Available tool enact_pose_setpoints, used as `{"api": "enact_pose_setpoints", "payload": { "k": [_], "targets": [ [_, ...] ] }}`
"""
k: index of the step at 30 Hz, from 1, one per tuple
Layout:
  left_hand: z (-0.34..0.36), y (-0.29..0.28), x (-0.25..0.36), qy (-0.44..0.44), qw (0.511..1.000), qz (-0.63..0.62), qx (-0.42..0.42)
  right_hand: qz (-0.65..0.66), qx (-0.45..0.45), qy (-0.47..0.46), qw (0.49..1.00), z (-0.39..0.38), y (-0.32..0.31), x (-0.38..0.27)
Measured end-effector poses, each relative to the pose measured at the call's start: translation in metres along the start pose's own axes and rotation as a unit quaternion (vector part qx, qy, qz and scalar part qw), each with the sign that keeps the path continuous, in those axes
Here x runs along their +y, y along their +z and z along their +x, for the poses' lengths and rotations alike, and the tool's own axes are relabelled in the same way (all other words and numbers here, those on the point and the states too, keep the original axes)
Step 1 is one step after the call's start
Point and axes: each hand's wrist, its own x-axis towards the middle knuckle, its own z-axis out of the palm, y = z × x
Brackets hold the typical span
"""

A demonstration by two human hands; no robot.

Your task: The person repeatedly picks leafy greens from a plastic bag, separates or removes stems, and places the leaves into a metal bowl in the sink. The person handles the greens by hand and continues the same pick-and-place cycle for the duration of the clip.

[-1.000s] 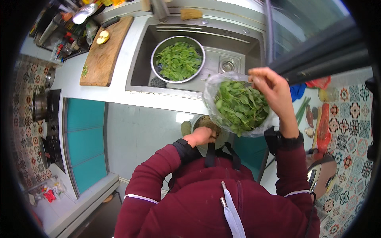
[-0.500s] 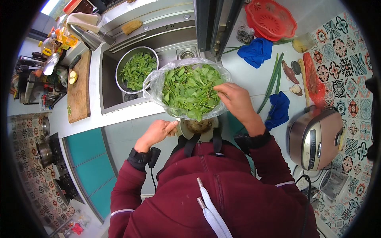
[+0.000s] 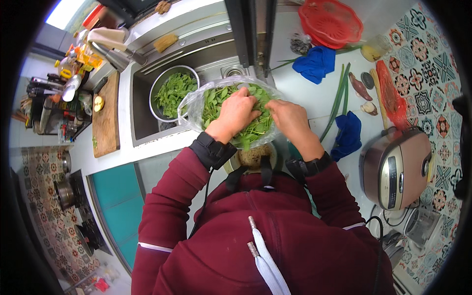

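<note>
A clear plastic bag (image 3: 191, 104) full of leafy greens (image 3: 214, 101) stands open in front of me, by the sink's front edge. My left hand (image 3: 237, 112) reaches over the bag, its fingers curled down onto the greens, fingertips partly hidden. At the bag's right side, my right hand (image 3: 290, 120) is closed in a pinch on greens at the edge of the pile. Beyond the bag on the left, a round metal basin (image 3: 153, 105) sits in the sink with more loose greens (image 3: 176, 93) in it.
A steel sink (image 3: 140, 118) lies ahead; a wooden cutting board (image 3: 105, 130) with a cut fruit is left of it. On the right counter are a red plastic basket (image 3: 330, 22), blue cloths (image 3: 314, 65), green onions (image 3: 339, 91) and a rice cooker (image 3: 398, 169). Below the bag is a bin (image 3: 273, 160).
My left hand has moved from beside the bag's lower left, up and right onto the greens. The right hand stays at the bag's right side. The view has shifted slightly.
</note>
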Motion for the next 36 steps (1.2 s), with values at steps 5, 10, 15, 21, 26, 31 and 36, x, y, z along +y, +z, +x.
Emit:
{"api": "enact_pose_setpoints", "payload": {
  "k": [5,10,15,21,26,31,36],
  "targets": [
    [0.005,0.0,-0.019,-0.038,0.997,-0.062,0.028,-0.042,-0.054,-0.006,0.998,-0.011,0.001,0.004],
    [-0.011,-0.021,-0.04,-0.129,0.916,-0.379,-0.018,-0.058,-0.115,0.001,0.992,-0.003,0.007,-0.001],
    [-0.028,-0.029,-0.047,-0.175,0.847,-0.501,-0.01,-0.021,-0.122,0.016,0.992,0.006,-0.004,-0.003],
    [-0.035,-0.039,-0.035,-0.128,0.868,-0.476,0.064,0.071,0.014,-0.047,0.996,0.026,-0.032,-0.018],
    [-0.033,-0.043,-0.021,-0.085,0.862,-0.495,0.068,0.115,-0.013,-0.073,0.991,0.042,-0.046,-0.034],
    [-0.034,-0.042,-0.02,-0.09,0.824,-0.559,0.025,0.311,-0.051,-0.005,0.949,0.045,-0.036,-0.04],
    [-0.039,-0.045,-0.02,-0.144,0.755,-0.639,0.022,0.522,-0.014,0.111,0.846,0.042,-0.023,-0.04]
  ]
}}
